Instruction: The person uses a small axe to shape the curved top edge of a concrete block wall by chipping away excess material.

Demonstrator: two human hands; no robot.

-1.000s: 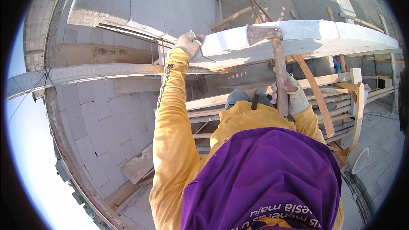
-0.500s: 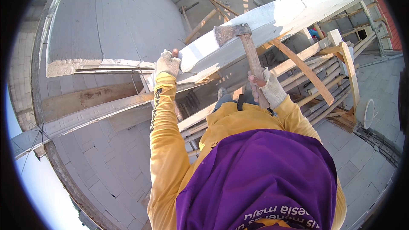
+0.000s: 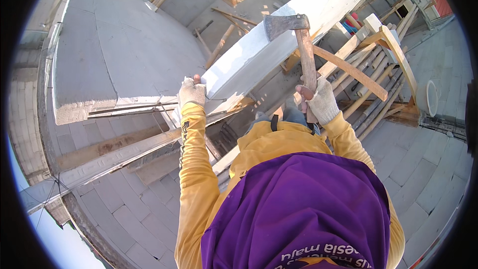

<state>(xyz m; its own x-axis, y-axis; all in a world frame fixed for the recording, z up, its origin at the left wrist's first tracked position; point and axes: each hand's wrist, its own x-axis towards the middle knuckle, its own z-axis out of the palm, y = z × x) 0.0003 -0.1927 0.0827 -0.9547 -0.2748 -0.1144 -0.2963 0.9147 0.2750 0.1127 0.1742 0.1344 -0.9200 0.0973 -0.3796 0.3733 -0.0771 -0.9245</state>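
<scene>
My right hand (image 3: pixel 321 100), in a pale knitted work glove with bare fingertips, is closed around the lower part of a hatchet's wooden handle. The hatchet (image 3: pixel 307 57) stands head up, its worn metal blade pointing left in front of a long white slab (image 3: pixel 249 55). I cannot tell whether the blade touches the slab. My left hand (image 3: pixel 192 92), gloved alike, is closed at the near end of the slab, beside the corner of a grey wall (image 3: pixel 94 55). What its fingers hold is hidden.
A curved wooden strip (image 3: pixel 353 72) juts out right of the hatchet. Beyond it are bamboo poles (image 3: pixel 378 82), a wooden frame (image 3: pixel 402 60) and a white bucket (image 3: pixel 426 98). A long beam (image 3: pixel 114 152) crosses at left. Grey block paving (image 3: pixel 134 219) lies far below.
The hatchet has come more upright, its head rising and shifting right in view. My left hand keeps its place at the slab's end while the surroundings shift slightly with the view.
</scene>
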